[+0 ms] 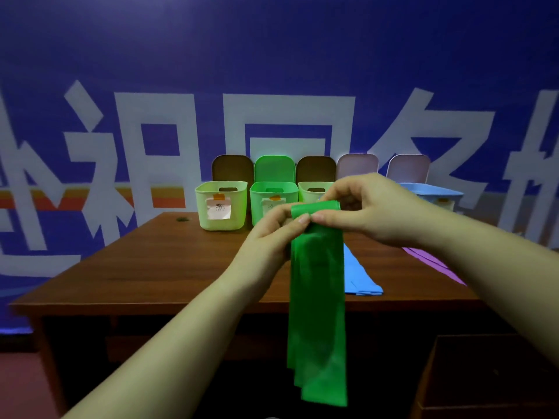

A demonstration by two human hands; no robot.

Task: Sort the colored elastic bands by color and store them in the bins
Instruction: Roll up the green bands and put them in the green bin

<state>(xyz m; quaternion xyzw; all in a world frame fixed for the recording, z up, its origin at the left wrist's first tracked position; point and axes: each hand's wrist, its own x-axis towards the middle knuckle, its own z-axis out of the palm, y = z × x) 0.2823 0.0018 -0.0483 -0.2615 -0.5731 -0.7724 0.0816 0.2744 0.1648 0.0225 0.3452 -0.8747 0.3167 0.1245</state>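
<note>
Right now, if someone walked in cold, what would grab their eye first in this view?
The long green band, held up at centre by the left hand and right hand, its top end rolled between their fingers while the rest hangs below the table edge. Behind it, a row of bins lines the table's far edge, against a blue wall with huge white characters.

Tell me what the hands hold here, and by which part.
Both hands, left hand and right hand, pinch the green band at its rolled top end; the rest hangs free.
</note>
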